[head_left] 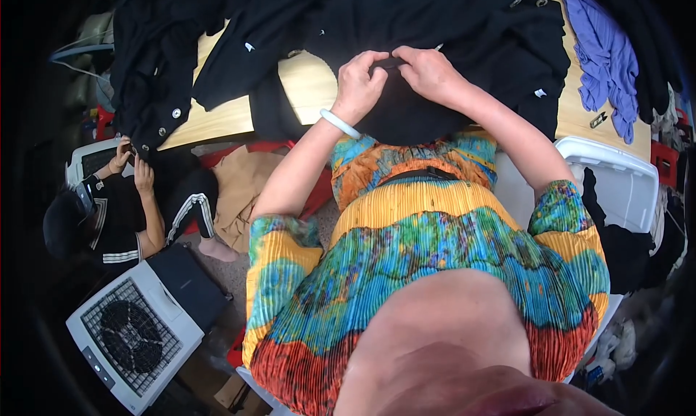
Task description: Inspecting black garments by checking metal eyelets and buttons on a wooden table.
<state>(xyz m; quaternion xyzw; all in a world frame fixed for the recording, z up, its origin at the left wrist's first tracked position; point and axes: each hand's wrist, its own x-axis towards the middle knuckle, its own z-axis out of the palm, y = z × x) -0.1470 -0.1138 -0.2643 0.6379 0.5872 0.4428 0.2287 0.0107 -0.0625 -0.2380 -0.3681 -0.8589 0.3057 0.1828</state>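
Observation:
A large black garment (464, 24) lies spread over the wooden table before me and hangs a little over its near edge. My left hand (360, 82), with a pale bangle (339, 124) on the wrist, pinches a fold of it. Close beside, my right hand (429, 73) grips the same fold, thumb and fingers pressed together. The fold stretches between the two hands, raised slightly toward me. A thin light-tipped thing (438, 47) shows just past my right hand; I cannot make out what it is. Small white tags (540, 93) lie on the black cloth.
Light wood of the table (217, 122) shows between the cloths. Purple cloth (605, 53) and small thread snips (598, 120) lie at the right. A white plastic bin (616, 176) stands below. At left, a seated person (116, 213) handles black cloth near a boxy fan (134, 336).

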